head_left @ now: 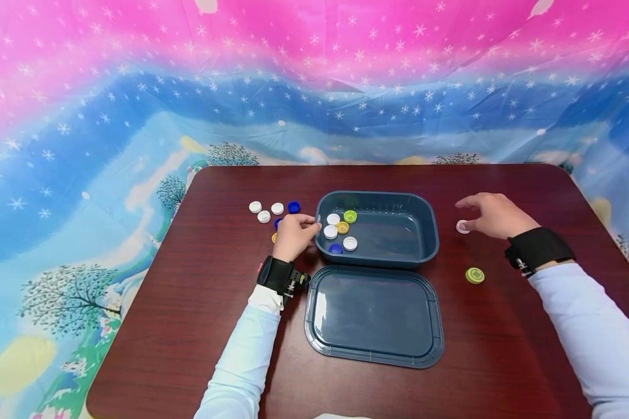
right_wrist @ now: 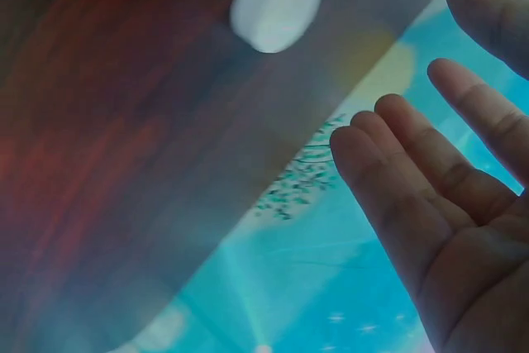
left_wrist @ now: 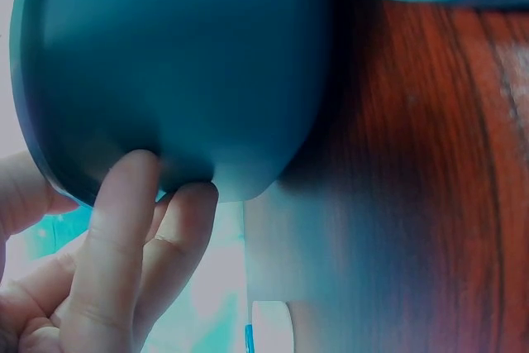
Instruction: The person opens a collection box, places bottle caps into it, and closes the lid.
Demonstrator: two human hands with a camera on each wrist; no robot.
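Note:
My left hand (head_left: pixel 293 237) grips the left rim of a dark grey-blue plastic box (head_left: pixel 393 230), its thumb over the rim. The left wrist view shows the fingers (left_wrist: pixel 124 221) against the outer wall. Inside the box lie white, green, yellow and blue bottle caps, gathered at its left end. My right hand (head_left: pixel 497 216) hovers right of the box, fingers spread. A white bottle cap (right_wrist: pixel 277 9) lies on the table by that hand; the thumb overlaps it in the head view. No object sits between the fingers in the right wrist view.
A matching lid (head_left: pixel 374 317) lies flat in front of the box. To the right is a green bottle cap (head_left: pixel 474 276). Left of the box, white caps (head_left: pixel 255 206) and blue caps (head_left: pixel 294 207) lie loose, some partly behind the left hand. A patterned cloth (head_left: pixel 314 116) hangs behind the table.

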